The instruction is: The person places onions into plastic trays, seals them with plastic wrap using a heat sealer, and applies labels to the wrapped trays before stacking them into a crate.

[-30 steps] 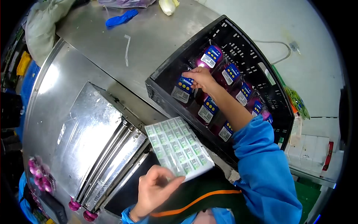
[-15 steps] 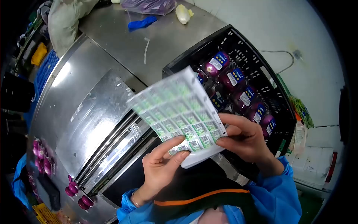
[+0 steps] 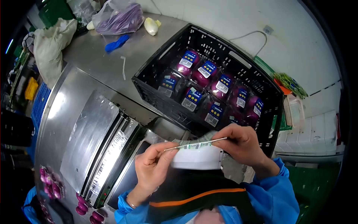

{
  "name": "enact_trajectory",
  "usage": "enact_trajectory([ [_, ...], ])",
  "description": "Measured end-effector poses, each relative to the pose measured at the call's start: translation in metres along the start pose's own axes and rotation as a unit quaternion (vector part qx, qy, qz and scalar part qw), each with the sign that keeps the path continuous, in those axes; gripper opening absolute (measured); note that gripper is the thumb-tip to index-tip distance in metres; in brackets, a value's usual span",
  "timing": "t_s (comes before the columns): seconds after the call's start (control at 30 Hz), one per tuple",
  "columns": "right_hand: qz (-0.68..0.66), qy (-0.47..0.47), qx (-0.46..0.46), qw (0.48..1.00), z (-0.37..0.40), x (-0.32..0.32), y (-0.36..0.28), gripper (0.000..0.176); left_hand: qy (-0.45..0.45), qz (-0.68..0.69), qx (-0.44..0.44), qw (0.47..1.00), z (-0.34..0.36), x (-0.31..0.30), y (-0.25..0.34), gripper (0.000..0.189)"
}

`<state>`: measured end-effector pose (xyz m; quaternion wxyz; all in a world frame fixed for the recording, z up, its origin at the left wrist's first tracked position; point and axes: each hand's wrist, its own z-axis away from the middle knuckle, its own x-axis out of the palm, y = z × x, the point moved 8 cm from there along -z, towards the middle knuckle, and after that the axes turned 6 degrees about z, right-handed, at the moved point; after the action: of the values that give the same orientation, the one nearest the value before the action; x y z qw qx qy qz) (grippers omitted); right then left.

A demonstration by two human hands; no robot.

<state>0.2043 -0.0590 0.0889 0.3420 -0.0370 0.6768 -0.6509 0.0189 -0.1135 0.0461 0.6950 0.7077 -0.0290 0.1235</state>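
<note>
the sticker sheet (image 3: 194, 145) is held low in the view, close to the person's chest, just in front of the near wall of a black crate. it lies almost flat to the camera, so it shows as a thin edge with a strip of green and white stickers along the top and a white underside curving below. the left hand (image 3: 152, 170) pinches the sheet's left end between thumb and curled fingers. the right hand (image 3: 243, 145) grips the right end, thumb on top and fingers folded under it. both wrists come out of blue sleeves, with a dark apron with an orange stripe below them.

the black crate (image 3: 158, 100) stands on a steel table (image 3: 149, 48), just beyond the hands. in it lie film-wrapped purple vegetables (image 3: 203, 76) in two rows, each with a blue label (image 3: 191, 99) on top.

left of the hands a steel machine (image 3: 97, 138) with a sloped plate and rollers fills the lower left, with pink knobs (image 3: 89, 213) along its near edge.

further back on the table lie a blue glove (image 3: 116, 43), a pale vegetable piece (image 3: 151, 26) and a clear plastic bag (image 3: 119, 18) holding something purple. a pale cloth sack (image 3: 50, 46) sits at the table's left end. a grey cable (image 3: 250, 37) runs along the white wall behind the crate.
</note>
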Motion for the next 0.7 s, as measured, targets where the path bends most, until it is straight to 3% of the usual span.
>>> enact_trajectory([
  [0.07, 0.045, -0.035, 0.087, 0.995, 0.011, -0.001, 0.003, 0.01, 0.023, -0.026, 0.024, 0.999, 0.001, 0.006, 0.003, 0.014],
  [0.17, 0.192, -0.066, 0.077, 0.976, 0.016, -0.012, 0.015, 0.013, -0.015, -0.083, 0.016, 0.996, 0.003, 0.015, -0.002, 0.012],
  [0.2, 0.227, 0.0, -0.051, 0.973, 0.014, -0.023, 0.005, 0.013, -0.033, -0.1, 0.007, 0.994, 0.004, 0.02, -0.005, 0.012],
  [0.27, 0.208, 0.13, -0.192, 0.95, 0.01, -0.033, -0.03, 0.014, -0.044, -0.102, 0.004, 0.994, 0.004, 0.026, -0.01, 0.011],
  [0.37, 0.271, -0.05, -0.202, 0.94, 0.006, -0.009, -0.031, 0.013, -0.071, -0.132, -0.012, 0.989, 0.002, 0.038, -0.013, 0.011],
  [0.47, 0.283, -0.088, -0.173, 0.939, 0.009, -0.01, -0.025, 0.011, -0.086, -0.174, 0.006, 0.981, 0.0, 0.046, -0.008, 0.011],
  [0.53, 0.272, -0.057, -0.161, 0.947, 0.016, -0.01, -0.014, 0.007, -0.085, -0.162, -0.033, 0.983, -0.001, 0.048, -0.015, 0.01],
  [0.67, 0.289, 0.04, -0.306, 0.906, 0.041, -0.009, -0.016, 0.013, -0.054, -0.049, -0.132, 0.989, -0.009, 0.04, -0.04, 0.009],
  [0.7, 0.227, 0.069, -0.276, 0.931, 0.043, -0.02, -0.013, 0.011, -0.046, -0.049, -0.145, 0.987, -0.013, 0.031, -0.047, 0.008],
])
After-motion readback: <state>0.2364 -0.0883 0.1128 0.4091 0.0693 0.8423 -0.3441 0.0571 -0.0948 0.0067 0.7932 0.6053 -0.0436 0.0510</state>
